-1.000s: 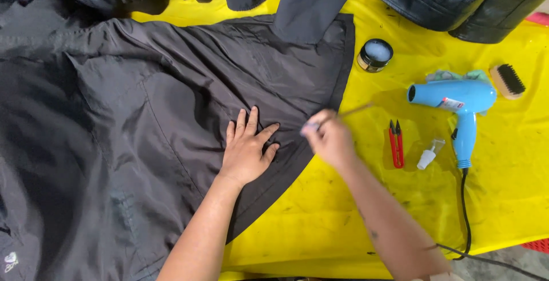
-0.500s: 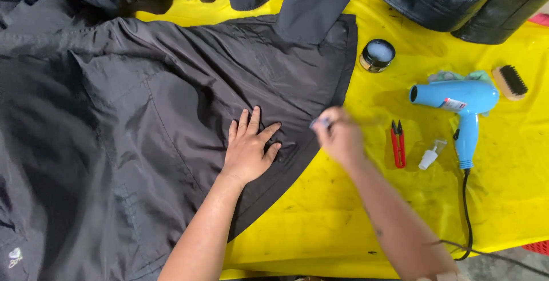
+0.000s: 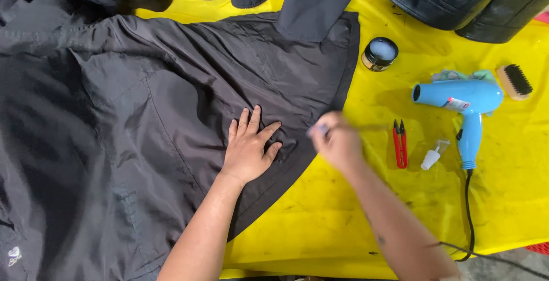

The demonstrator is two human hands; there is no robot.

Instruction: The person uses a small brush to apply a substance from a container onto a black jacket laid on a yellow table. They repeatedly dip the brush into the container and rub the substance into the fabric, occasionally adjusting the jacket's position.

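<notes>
Left hand [image 3: 250, 146] is lying flat, palm down, fingers spread wide open, pressing on the dark grey jacket [image 3: 143, 121] near its lower hem; it is gripping nothing. The jacket is lying spread over the left and middle of the yellow table cover [image 3: 354, 212], its hem edge running diagonally past the hand. Right hand [image 3: 337, 141] is closed around a thin stick-like tool [image 3: 366, 126], motion-blurred; the tool's kind cannot be told. The hand is hovering just beside the jacket's edge, close to the left fingertips. To its right, on the yellow cover, are lying red thread snips [image 3: 400, 143], a small white nozzle cap [image 3: 430, 156], a blue hair dryer [image 3: 466, 106] and a brush [image 3: 514, 82]. A round open tin [image 3: 380, 53] is sitting near the jacket's upper corner.
</notes>
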